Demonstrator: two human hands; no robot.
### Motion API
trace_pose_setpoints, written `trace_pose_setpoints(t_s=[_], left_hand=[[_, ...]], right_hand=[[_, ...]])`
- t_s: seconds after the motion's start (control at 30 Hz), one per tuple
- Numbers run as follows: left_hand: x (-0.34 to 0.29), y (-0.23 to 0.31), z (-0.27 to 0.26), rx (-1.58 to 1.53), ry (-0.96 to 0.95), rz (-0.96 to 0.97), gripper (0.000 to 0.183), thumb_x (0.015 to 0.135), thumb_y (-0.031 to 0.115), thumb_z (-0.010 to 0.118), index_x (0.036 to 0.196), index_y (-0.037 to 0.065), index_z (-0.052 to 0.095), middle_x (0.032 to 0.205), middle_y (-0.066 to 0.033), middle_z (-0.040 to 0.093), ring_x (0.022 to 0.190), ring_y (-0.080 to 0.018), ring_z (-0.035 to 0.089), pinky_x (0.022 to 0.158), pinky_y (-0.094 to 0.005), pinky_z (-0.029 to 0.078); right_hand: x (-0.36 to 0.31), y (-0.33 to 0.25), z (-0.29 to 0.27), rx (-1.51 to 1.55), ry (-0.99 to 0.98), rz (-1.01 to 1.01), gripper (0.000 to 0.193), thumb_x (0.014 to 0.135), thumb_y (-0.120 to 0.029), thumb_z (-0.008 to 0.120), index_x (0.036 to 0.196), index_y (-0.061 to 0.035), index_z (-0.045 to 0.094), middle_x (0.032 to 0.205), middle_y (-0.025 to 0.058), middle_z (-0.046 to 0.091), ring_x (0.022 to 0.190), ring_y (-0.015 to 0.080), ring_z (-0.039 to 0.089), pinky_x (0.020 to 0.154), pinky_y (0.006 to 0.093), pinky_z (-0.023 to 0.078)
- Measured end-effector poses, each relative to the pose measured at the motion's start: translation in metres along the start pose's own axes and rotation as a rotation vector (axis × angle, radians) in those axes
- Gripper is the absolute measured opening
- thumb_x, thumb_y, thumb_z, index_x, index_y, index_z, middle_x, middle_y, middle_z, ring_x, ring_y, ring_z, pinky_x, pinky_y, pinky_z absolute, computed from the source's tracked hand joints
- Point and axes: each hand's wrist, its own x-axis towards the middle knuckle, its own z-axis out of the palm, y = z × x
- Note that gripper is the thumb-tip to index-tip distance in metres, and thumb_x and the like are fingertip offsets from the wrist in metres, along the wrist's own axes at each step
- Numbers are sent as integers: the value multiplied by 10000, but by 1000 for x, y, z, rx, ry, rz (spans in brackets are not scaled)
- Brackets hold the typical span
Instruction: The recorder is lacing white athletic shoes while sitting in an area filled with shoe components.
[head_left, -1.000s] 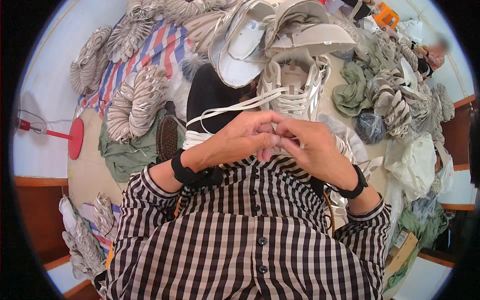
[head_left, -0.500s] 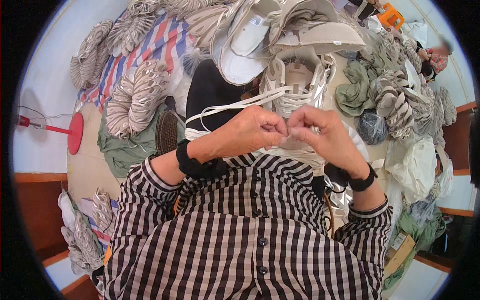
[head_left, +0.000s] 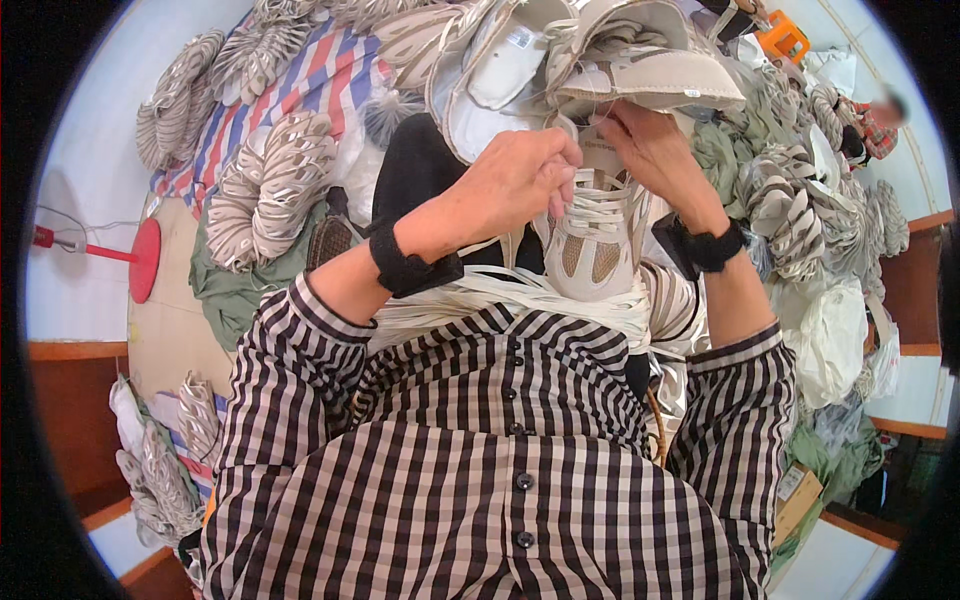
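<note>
A beige and white shoe upper lies on my lap, its toe pointing at me and pale laces threaded across its front. My left hand is closed beside the upper's left eyelet row; what its fingers grip is hidden. My right hand reaches to the upper's top end, with fingertips pinched beside the tongue. I cannot make out what they hold. Loose flat cream laces lie in a bunch across my lap. Just beyond my hands are more shoe uppers, one showing its white lining.
Bundles of uppers lie at left, near a striped sheet and green cloth. A red round-based stand is far left. At right are more bundles, a white plastic bag and, farther off, a person.
My hands were pinched together low over the upper; now they are apart and farther from my body. The upper's toe, hidden behind them before, now shows.
</note>
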Motion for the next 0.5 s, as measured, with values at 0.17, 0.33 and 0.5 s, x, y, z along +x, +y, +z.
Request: trace_pose_setpoints(t_s=[0.17,0.33,0.5], left_hand=[[13,3,3,519,89,309,46,840,45,546,852,2,554,756,-77,596,693,-213,567,684,-334,450],[32,-12,15,846,220,701,105,751,51,612,849,30,581,859,-110,593,910,-300,536,855,-395,403],[38,-29,14,960,251,552,136,737,59,594,869,34,612,879,-114,600,923,-302,541,821,-397,403]], right_hand=[[10,2,-3,-63,-203,101,325,881,-340,530,948,-41,636,935,187,656,873,371,617,778,450,481],[10,18,-3,100,-259,58,392,877,-383,528,1035,-42,641,977,205,648,955,397,594,853,448,457],[1,39,4,335,-261,158,401,866,-387,577,1019,-20,633,927,202,645,876,355,594,810,404,460]])
